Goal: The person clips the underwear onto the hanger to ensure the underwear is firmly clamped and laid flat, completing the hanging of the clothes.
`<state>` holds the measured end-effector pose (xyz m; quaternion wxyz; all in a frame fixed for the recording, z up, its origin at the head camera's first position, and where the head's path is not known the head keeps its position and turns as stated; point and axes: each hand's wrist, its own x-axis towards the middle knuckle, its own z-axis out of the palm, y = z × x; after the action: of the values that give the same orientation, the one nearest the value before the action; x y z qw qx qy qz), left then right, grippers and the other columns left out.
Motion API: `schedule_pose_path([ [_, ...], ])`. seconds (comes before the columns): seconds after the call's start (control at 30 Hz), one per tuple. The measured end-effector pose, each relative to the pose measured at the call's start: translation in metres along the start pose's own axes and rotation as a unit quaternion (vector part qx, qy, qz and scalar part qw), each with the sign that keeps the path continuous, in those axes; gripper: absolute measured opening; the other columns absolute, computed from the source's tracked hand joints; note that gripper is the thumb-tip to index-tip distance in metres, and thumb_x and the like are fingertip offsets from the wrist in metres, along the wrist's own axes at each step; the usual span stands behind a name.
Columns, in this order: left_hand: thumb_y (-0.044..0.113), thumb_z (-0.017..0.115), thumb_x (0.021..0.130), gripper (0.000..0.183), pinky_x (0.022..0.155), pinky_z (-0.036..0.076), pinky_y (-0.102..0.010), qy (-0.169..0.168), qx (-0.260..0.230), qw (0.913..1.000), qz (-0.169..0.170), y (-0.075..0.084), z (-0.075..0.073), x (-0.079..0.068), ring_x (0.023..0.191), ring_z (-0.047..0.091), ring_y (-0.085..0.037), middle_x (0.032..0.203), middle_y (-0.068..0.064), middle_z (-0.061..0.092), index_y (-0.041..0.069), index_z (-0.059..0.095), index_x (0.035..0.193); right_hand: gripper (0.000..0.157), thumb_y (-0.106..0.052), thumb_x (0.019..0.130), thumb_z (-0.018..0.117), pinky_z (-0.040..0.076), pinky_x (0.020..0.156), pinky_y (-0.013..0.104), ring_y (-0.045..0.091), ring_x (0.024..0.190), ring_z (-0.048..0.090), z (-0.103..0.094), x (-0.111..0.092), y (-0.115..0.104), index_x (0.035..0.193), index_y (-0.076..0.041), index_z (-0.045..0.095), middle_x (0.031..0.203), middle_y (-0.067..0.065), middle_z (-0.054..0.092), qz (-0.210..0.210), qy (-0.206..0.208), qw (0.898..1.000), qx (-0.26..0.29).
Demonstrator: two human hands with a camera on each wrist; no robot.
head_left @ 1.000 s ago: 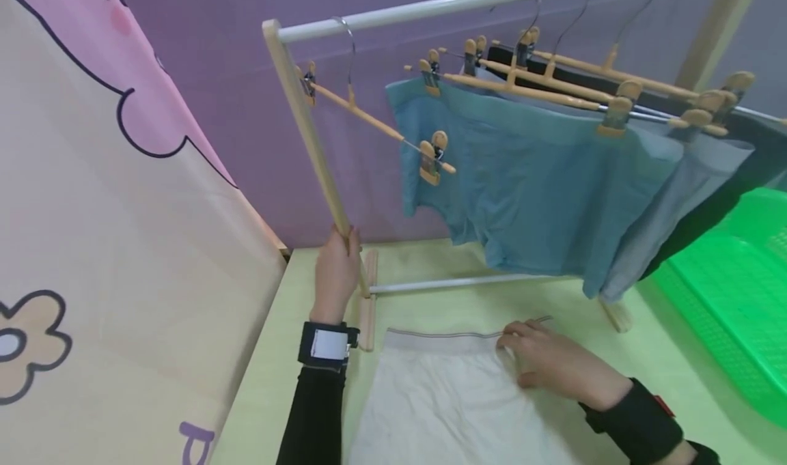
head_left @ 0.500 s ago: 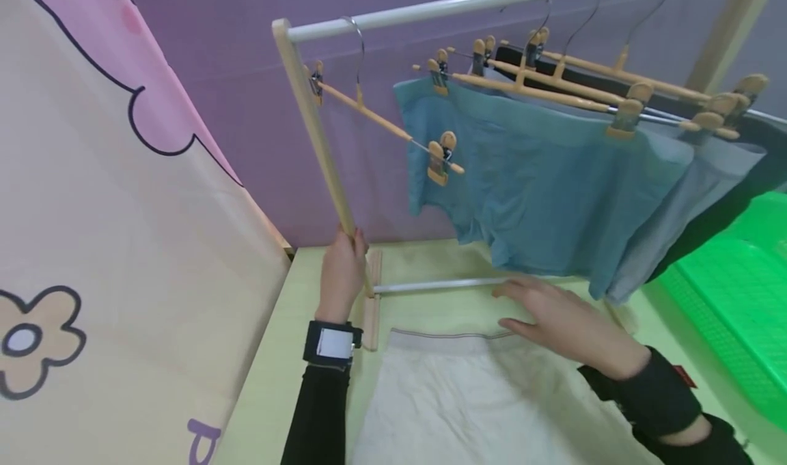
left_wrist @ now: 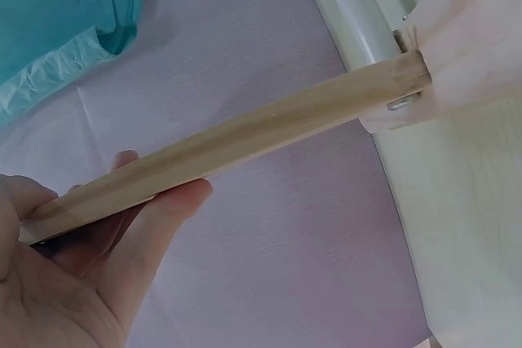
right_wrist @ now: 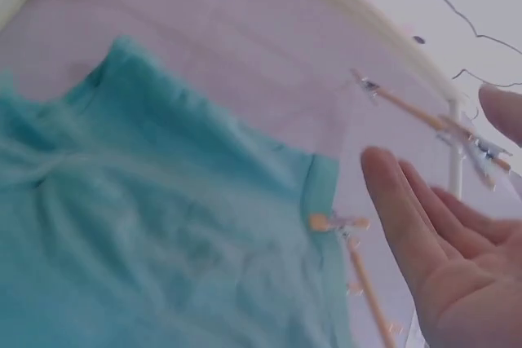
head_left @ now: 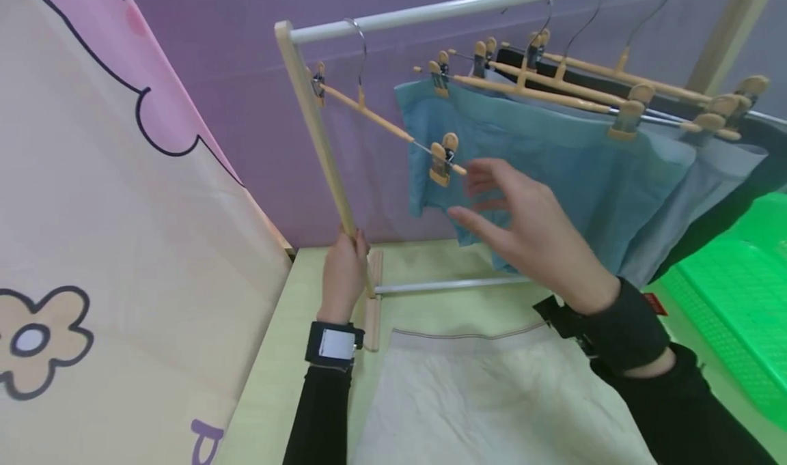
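Note:
My left hand [head_left: 344,274] grips the wooden upright post [head_left: 316,137] of a clothes rack low down; the left wrist view shows fingers and thumb round the post [left_wrist: 245,136]. My right hand [head_left: 522,219] is raised with fingers apart and nothing in it, fingertips right by the near end of a bare clip hanger [head_left: 369,113] on the white rail [head_left: 430,18]. In the right wrist view the open hand [right_wrist: 449,258] is beside that hanger [right_wrist: 416,112]. Behind it hang blue shorts [head_left: 522,137] clipped to another hanger. White shorts [head_left: 479,390] lie flat on the table, waistband away from me.
Grey shorts [head_left: 732,164] and a black garment [head_left: 688,243] hang behind the blue ones. A green plastic basket [head_left: 732,301] stands on the table at right. A printed curtain [head_left: 154,267] borders the left side, and a purple wall [head_left: 221,103] stands behind the rack.
My right hand has let go of the white shorts' waistband and moved up to the end of the bare hanger. The left hand keeps its grip on the post.

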<state>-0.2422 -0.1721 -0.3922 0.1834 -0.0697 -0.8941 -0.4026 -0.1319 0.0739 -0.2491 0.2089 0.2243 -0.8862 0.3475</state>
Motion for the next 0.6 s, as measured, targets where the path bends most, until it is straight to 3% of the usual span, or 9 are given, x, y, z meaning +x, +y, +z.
schedule_pose_path([
  [0.1,0.027,0.039,0.108,0.030,0.055,0.052,-0.039,0.001,0.001,1.0000,-0.001,0.000,0.000,0.000,0.065,0.062,-0.027,0.084,-0.013,0.066,0.001,0.053,0.113,0.056,-0.024,0.095,0.067,0.051,0.095,0.030,0.022,0.116,0.061,0.005,0.012,-0.009,0.143,-0.006,0.044,0.133,0.010,0.057,-0.015,0.029,0.999,0.035],
  [0.23,0.028,0.040,0.108,0.030,0.056,0.052,-0.039,-0.002,0.000,1.0000,-0.009,0.001,0.001,-0.001,0.066,0.062,-0.027,0.084,-0.013,0.066,0.001,0.053,0.112,0.053,-0.021,0.095,0.068,0.053,0.094,0.032,0.020,0.118,0.061,0.012,0.024,-0.015,0.140,-0.003,0.047,0.126,0.010,0.062,-0.030,0.065,0.996,0.057],
  [0.6,0.027,0.041,0.108,0.029,0.053,0.051,-0.038,0.007,0.005,1.0000,-0.004,-0.001,0.000,0.000,0.063,0.061,-0.026,0.080,-0.013,0.064,0.001,0.054,0.111,0.036,-0.015,0.096,0.066,0.057,0.085,0.030,0.018,0.104,0.069,0.015,0.035,-0.022,0.127,0.001,0.057,0.111,0.011,0.070,-0.038,0.130,0.990,0.046],
])
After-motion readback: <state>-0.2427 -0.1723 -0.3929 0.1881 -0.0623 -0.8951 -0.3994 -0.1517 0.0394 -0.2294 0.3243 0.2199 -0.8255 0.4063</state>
